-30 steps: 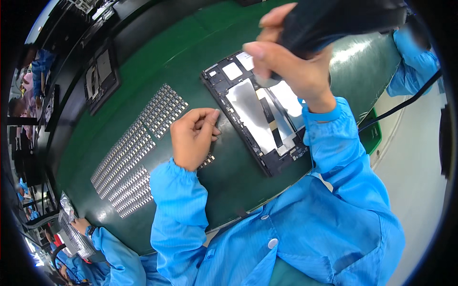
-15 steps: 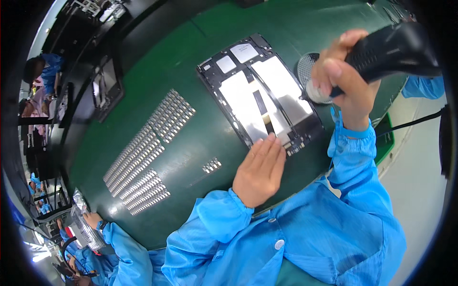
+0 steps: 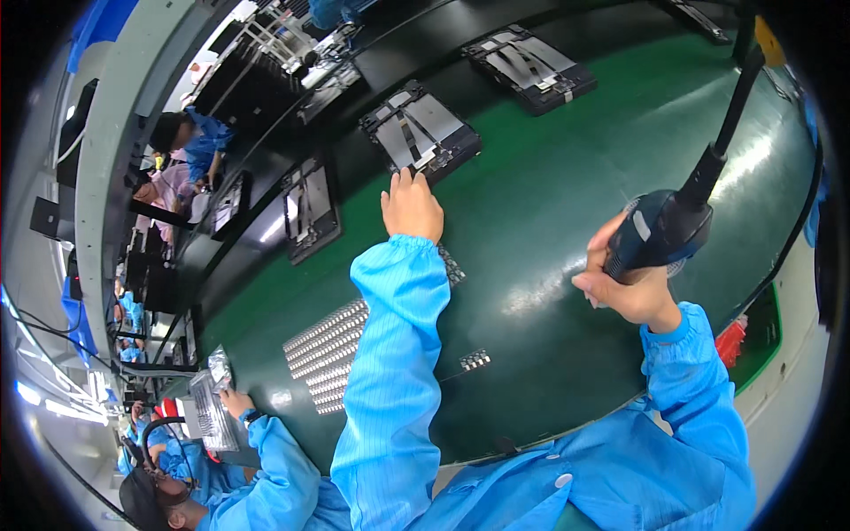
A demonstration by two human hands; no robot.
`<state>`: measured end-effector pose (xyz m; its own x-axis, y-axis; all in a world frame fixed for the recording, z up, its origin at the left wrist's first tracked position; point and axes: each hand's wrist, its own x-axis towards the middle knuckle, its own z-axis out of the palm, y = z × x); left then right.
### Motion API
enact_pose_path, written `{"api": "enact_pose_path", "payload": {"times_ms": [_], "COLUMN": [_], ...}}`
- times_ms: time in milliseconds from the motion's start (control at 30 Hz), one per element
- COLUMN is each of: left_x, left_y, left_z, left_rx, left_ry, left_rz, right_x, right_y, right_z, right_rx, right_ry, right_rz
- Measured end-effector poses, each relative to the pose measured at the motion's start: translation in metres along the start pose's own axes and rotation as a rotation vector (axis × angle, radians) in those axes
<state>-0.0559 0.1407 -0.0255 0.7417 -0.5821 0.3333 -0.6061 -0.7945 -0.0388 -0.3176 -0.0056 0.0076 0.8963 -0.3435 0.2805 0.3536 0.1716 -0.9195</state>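
So the left hand [image 3: 411,205] reaches out flat, grip released, fingertips on the black tray [image 3: 421,130]'s near edge; right hand [image 3: 630,288] is clenched around the electric screwdriver [image 3: 666,226], lifted clear of the bench [image 3: 549,221].

Open green mat [image 3: 567,203] lies between both hands; screw rows [image 3: 329,354] and tray [image 3: 423,131] crowd the left.

Blue sleeves [image 3: 394,372], dark green bench [image 3: 549,203], black-and-blue power tool [image 3: 664,232].

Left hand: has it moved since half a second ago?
Yes. The left hand has reached forward across the green table, from the near edge to the open device tray.
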Motion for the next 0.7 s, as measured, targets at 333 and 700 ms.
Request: {"api": "enact_pose_path", "payload": {"times_ms": [333,700], "left_x": [-0.024,-0.032], "left_y": [-0.198,-0.242], "left_z": [-0.012,-0.028], "left_rx": [0.523,0.198], "left_ry": [-0.319,-0.006], "left_rz": [-0.25,-0.138], "right_x": [0.007,0.015], "right_y": [0.01,0.006], "right_z": [0.002,-0.002], "right_rx": [-0.163,-0.114], "right_ry": [0.076,0.097], "right_rz": [0.073,0.139]}}
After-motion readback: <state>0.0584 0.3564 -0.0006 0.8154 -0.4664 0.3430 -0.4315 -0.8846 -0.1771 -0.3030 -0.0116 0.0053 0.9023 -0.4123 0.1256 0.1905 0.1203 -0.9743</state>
